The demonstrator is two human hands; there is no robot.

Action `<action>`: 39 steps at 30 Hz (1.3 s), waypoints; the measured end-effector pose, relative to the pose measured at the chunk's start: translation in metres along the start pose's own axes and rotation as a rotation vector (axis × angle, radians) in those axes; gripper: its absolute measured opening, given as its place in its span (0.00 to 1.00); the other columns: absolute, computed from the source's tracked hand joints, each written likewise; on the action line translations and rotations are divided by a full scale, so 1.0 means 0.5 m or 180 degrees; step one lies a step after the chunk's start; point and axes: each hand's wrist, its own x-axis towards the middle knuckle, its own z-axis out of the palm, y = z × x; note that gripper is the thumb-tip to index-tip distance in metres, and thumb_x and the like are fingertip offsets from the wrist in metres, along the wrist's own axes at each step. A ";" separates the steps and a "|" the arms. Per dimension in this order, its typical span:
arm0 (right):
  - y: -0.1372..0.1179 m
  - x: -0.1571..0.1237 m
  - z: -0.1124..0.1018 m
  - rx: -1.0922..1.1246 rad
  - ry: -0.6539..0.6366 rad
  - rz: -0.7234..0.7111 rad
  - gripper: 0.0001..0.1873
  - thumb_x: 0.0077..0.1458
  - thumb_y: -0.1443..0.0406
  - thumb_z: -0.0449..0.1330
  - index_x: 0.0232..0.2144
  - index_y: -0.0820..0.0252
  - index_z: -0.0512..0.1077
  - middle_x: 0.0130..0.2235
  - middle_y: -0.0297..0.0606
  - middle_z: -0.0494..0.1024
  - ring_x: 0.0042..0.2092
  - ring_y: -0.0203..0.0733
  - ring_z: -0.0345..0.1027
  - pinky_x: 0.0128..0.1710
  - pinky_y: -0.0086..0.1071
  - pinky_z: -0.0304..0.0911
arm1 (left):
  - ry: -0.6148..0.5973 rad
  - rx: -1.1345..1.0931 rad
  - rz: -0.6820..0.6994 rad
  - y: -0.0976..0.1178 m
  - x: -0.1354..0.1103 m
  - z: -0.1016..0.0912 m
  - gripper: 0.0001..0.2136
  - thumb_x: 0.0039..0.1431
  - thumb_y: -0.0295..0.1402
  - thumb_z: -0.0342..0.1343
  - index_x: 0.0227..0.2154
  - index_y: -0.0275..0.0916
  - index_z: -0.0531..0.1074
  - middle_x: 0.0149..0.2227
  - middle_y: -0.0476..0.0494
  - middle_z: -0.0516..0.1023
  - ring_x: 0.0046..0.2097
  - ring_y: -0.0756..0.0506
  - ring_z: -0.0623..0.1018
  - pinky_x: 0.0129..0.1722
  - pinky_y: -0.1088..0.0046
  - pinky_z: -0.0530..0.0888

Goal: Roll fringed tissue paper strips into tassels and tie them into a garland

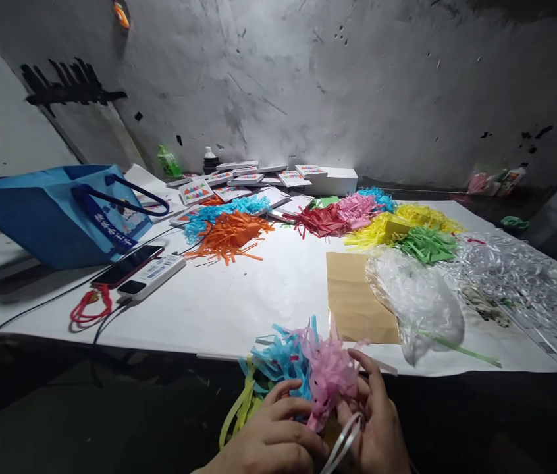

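Note:
At the table's near edge, my left hand [278,431] is closed, its bent fingers pressed against a bunch of paper tassels. My right hand [380,418] grips the pink paper tassel [330,372] at its base from the other side. Against the pink one sits a light blue paper tassel [281,359]. Yellow-green paper strips [239,408] hang below, to the left. A loop of white ribbon [345,441] shows between the hands, in front of the right palm. The fingertips are partly hidden by the paper.
Tassels in orange [232,234], red [325,220], yellow [387,227] and green [429,243] lie farther back. At right are a cardboard sheet [357,299], a clear plastic bag [414,303] and white ribbon [520,283]. A blue gift bag [46,217], phone [128,265] and power strip [153,276] occupy the left.

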 end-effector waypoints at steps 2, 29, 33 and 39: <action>-0.012 -0.003 0.013 0.0739 -0.0175 0.0333 0.40 0.59 0.47 0.58 0.66 0.54 0.49 0.42 0.42 0.80 0.27 0.36 0.73 0.27 0.28 0.68 | 0.0032 -0.0014 0.0006 -0.001 0.001 0.000 0.10 0.67 0.39 0.56 0.32 0.49 0.80 0.33 0.48 0.84 0.46 0.46 0.80 0.62 0.60 0.68; -0.006 0.006 -0.026 -0.0506 0.0171 -0.0425 0.26 0.62 0.49 0.57 0.56 0.56 0.66 0.28 0.36 0.80 0.26 0.40 0.75 0.28 0.28 0.69 | 0.0403 0.0229 0.0333 0.017 0.045 -0.062 0.16 0.74 0.35 0.45 0.31 0.41 0.72 0.35 0.52 0.84 0.49 0.49 0.77 0.67 0.65 0.55; -0.006 0.027 -0.063 -0.2811 0.0451 -0.2021 0.22 0.65 0.63 0.53 0.59 0.63 0.65 0.33 0.42 0.82 0.23 0.41 0.74 0.23 0.29 0.67 | 0.0057 0.0267 0.0460 0.026 0.061 -0.083 0.11 0.72 0.34 0.50 0.32 0.40 0.71 0.36 0.50 0.83 0.48 0.49 0.77 0.62 0.69 0.61; 0.004 0.043 -0.087 -0.3508 -0.0395 -0.1327 0.36 0.48 0.78 0.52 0.62 0.63 0.63 0.41 0.37 0.83 0.29 0.41 0.78 0.25 0.29 0.71 | 0.0153 0.0656 0.0373 0.014 0.067 -0.092 0.17 0.75 0.31 0.40 0.31 0.39 0.70 0.29 0.50 0.79 0.40 0.48 0.74 0.54 0.68 0.63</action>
